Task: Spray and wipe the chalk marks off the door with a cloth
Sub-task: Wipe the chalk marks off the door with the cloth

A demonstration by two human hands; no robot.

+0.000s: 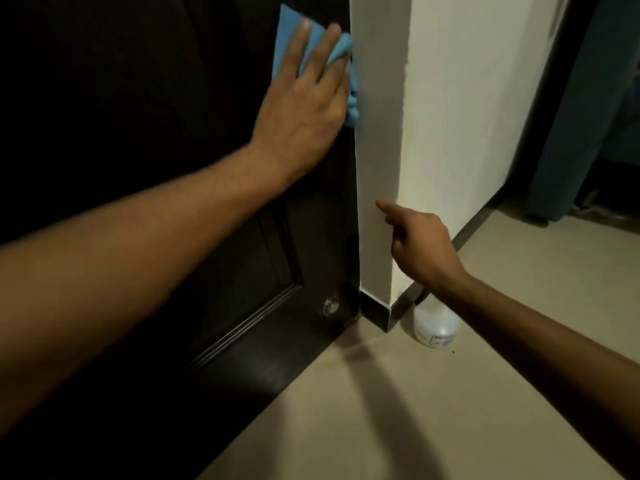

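left hand (300,114) spread on cloth (286,33); right hand (419,244) curled, pointing; bottle (435,326) beside wall (450,116)

Dark door (242,323), wood by the look of it, smooth with a soft sheen along the moulded panel. Blue cloth (287,32) is soft and matt. Wall (450,116) is matt paint, rough at the corner edge. Glossy dark skirting (375,310), shiny knob (330,306), translucent plastic bottle (434,323), smooth pale floor (346,410).

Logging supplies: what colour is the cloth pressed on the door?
Plain light blue. The head view shows the cloth under the left hand on the door.
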